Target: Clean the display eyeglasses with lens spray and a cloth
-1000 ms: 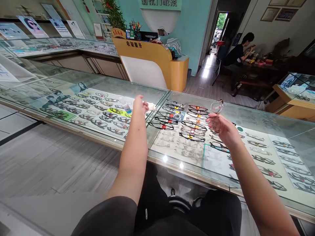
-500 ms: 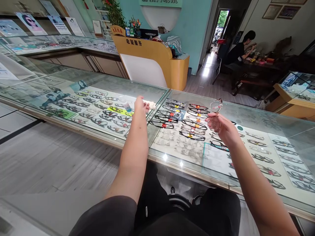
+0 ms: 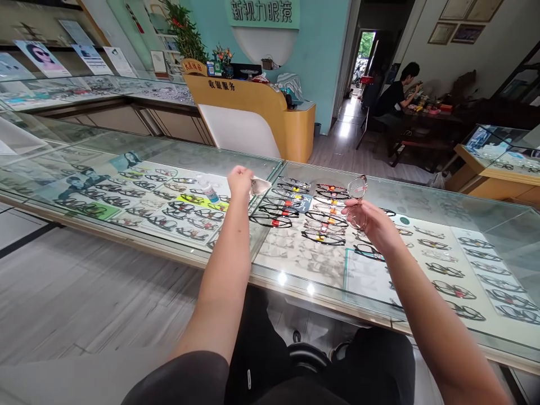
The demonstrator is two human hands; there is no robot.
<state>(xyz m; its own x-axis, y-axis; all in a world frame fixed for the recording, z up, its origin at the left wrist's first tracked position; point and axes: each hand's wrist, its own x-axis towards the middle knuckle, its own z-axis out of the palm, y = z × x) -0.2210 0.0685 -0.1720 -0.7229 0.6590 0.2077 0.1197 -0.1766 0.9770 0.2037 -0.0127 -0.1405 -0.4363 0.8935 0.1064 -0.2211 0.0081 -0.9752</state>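
Note:
My left hand (image 3: 239, 181) is closed on a small whitish cloth (image 3: 261, 186) over the glass display counter (image 3: 270, 260). The cloth hangs out to the right of my fingers. A pair of eyeglasses (image 3: 358, 188) with a thin frame is in my right hand (image 3: 373, 221), one lens standing above the fingers and the other lower, beside them. To the left of my left hand a small clear bottle with a blue-and-white label (image 3: 210, 190) rests on the glass. Near my right hand, several dark frames with coloured tags (image 3: 324, 216) lie in rows.
More eyeglasses (image 3: 181, 209) are laid out inside the left counter section. Beyond stands a wooden cashier desk (image 3: 240, 95). A person in dark clothes (image 3: 399, 93) sits at a table at the back right. Another glass case (image 3: 502, 149) stands at the right.
My left hand has picked up the cloth, which bunches and hangs differently now. My right hand still holds the eyeglasses. The whole view has tilted up slightly.

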